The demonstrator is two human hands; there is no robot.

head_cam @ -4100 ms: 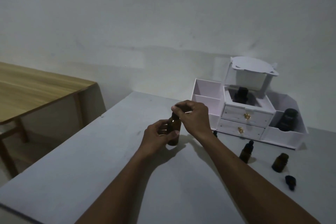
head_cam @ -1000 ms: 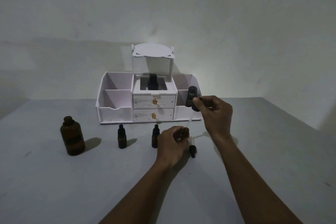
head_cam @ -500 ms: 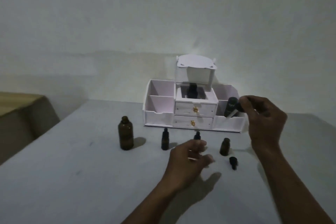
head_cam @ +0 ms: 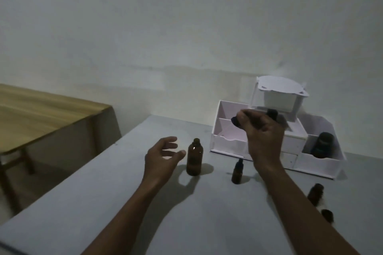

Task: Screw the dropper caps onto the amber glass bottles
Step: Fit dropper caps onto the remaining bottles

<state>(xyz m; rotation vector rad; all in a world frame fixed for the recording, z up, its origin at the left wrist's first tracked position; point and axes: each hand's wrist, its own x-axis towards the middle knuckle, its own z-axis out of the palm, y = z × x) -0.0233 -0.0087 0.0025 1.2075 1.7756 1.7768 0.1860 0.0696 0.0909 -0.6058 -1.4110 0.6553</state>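
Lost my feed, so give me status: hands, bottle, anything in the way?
Left hand open beside the large amber bottle, not touching. Right hand raised, gripping dark dropper cap. Bottle upright, uncapped. Path clear.

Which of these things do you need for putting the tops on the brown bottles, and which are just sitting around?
For the job:
big amber bottle, open, no cap
dropper cap pinched in the right hand
left hand, open beside the big bottle
small uncapped bottle
loose cap
small capped bottle, already done

Just sitting around:
white organizer box
dark jar inside it
wooden table
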